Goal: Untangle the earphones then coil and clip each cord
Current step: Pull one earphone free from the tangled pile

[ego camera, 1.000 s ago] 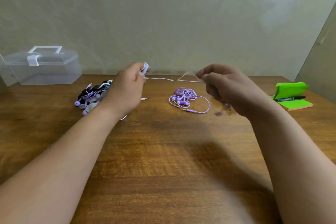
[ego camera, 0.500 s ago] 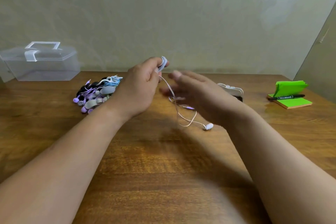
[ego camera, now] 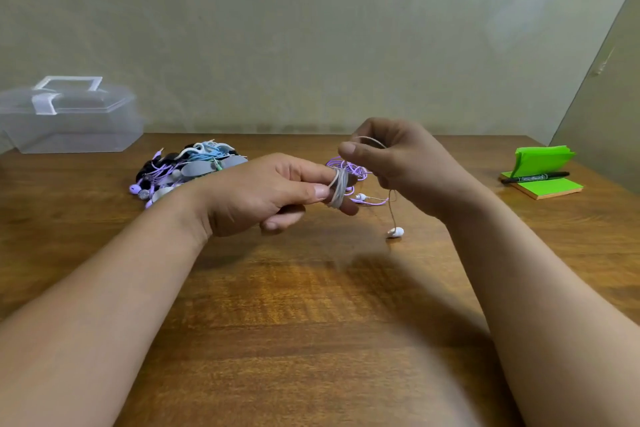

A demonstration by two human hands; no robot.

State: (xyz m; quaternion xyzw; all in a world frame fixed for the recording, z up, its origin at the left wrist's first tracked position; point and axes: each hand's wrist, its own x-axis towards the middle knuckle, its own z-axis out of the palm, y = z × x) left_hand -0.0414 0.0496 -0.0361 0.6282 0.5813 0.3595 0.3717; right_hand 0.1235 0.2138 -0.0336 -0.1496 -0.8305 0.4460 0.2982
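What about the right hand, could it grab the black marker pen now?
Probably yes for reach: bare wooden table lies between the right hand and the black marker pen, but that hand is pinching the thin white earphone cord.

We face a pale olive wall (ego camera: 277,28) with a faint branching pattern toward its upper right. A plainer panel (ego camera: 613,97) slants in at the right edge. Below us spreads a brown wood-grain tabletop (ego camera: 304,329), softly lit.

Dim, soft, warm light; a diffuse shadow lies on the wooden table (ego camera: 329,340) toward 6 o'clock. Motion blur smears the right hand (ego camera: 408,163) and white earphone cord (ego camera: 392,208); edges bow at 3 and 9 o'clock
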